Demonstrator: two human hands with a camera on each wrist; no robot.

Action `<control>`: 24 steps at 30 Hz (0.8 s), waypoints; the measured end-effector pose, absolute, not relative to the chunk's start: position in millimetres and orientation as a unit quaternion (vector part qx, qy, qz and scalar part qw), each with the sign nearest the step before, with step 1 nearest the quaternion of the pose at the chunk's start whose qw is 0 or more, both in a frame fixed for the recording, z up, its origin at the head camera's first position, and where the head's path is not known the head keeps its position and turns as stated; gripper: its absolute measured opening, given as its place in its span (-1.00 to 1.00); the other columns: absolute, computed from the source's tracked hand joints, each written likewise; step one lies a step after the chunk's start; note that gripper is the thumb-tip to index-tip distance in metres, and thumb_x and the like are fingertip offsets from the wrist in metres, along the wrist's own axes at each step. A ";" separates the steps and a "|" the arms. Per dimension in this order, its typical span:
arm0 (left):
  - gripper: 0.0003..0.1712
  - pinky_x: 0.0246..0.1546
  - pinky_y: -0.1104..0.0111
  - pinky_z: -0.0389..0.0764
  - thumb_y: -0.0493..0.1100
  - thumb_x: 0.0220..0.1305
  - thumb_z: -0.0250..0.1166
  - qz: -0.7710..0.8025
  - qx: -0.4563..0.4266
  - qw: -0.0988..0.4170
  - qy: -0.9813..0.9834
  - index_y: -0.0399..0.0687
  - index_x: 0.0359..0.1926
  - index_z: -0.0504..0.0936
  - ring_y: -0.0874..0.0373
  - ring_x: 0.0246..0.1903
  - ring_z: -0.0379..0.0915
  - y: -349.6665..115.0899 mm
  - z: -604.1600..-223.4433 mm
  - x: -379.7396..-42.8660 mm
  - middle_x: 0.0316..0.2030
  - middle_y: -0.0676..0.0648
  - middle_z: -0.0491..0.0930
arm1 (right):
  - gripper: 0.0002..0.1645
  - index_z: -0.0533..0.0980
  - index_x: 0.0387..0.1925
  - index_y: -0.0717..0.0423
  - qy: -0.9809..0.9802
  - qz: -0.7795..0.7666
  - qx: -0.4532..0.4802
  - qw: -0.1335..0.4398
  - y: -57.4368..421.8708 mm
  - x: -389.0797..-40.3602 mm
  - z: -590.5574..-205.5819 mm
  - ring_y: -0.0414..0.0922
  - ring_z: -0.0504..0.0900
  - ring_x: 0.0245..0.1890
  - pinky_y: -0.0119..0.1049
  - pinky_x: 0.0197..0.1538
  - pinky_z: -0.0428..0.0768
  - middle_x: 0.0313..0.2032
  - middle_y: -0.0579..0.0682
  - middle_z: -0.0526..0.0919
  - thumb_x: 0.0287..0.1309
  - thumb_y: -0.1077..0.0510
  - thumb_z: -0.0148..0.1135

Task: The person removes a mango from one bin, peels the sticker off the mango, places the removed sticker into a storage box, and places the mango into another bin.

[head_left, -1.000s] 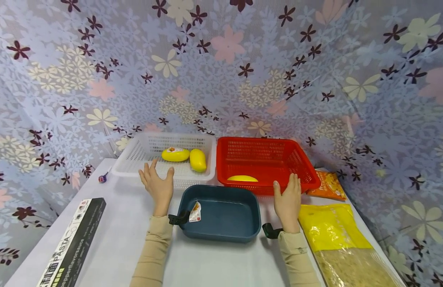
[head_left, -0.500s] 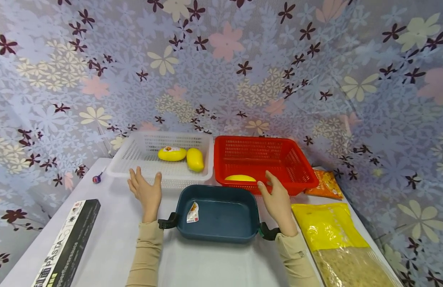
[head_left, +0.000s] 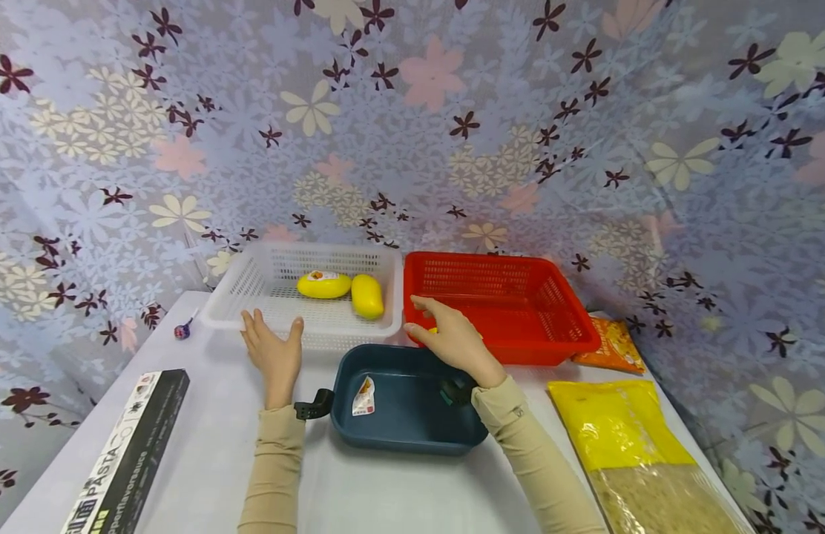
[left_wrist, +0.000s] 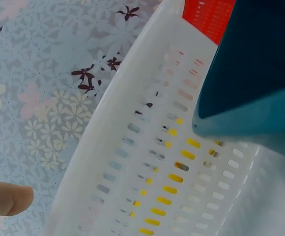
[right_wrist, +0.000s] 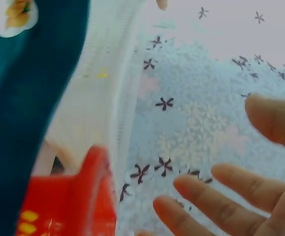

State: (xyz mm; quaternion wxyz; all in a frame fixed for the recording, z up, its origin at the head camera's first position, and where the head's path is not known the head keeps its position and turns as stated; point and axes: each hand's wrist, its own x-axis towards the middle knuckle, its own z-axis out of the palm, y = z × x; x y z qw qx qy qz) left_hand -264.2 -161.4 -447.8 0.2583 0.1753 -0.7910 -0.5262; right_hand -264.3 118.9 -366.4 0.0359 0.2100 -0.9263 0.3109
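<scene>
In the head view my left hand [head_left: 275,360], fingers spread, is at the front side of the white basket [head_left: 319,256], holding nothing. My right hand [head_left: 455,341] reaches over the front left corner of the red basket [head_left: 519,348], its fingers extended and apart. It mostly hides a yellow mango [head_left: 433,331] in there. Two more mangoes [head_left: 323,285] lie inside the white basket. Before both baskets sits a dark teal basin [head_left: 399,439] with a fruit sticker [head_left: 363,398] on its inside. The right wrist view shows the right hand's fingers [right_wrist: 221,196] spread with nothing between them.
A long pasta box [head_left: 135,445] lies at the left, with a lollipop [head_left: 182,331] beyond it. On the right are a yellow-topped bag [head_left: 619,423] and an orange snack packet [head_left: 616,345]. A flowered cloth [head_left: 426,148] hangs right behind the baskets.
My right hand has swung left from the red basket's front right, across its front side to its left corner over the mango. The left hand has shifted slightly left.
</scene>
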 end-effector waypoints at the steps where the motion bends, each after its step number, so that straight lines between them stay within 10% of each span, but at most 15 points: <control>1: -0.02 0.38 -0.31 -0.28 -0.01 0.27 0.23 -0.524 0.177 0.258 -0.792 -0.34 0.49 -0.09 -0.35 0.49 -0.47 -161.8 -448.3 -264.5 0.53 -0.28 -0.33 | -0.27 0.31 0.37 0.03 -0.925 0.309 0.220 0.027 114.0 -268.7 -364.2 0.06 0.54 0.19 0.06 0.19 0.52 0.27 0.07 0.49 0.24 -0.12 0.21; 24: 0.11 0.36 -0.34 -0.20 -0.01 0.20 0.33 -0.508 0.190 0.286 -0.790 -0.41 0.48 -0.16 -0.28 0.50 -0.33 -165.7 -454.8 -270.9 0.54 -0.22 -0.37 | -0.30 0.26 0.41 0.04 -0.908 0.310 0.259 -0.111 42.6 -347.7 -349.2 0.12 0.42 0.30 0.02 0.29 0.45 0.33 0.16 0.40 0.33 -0.09 0.12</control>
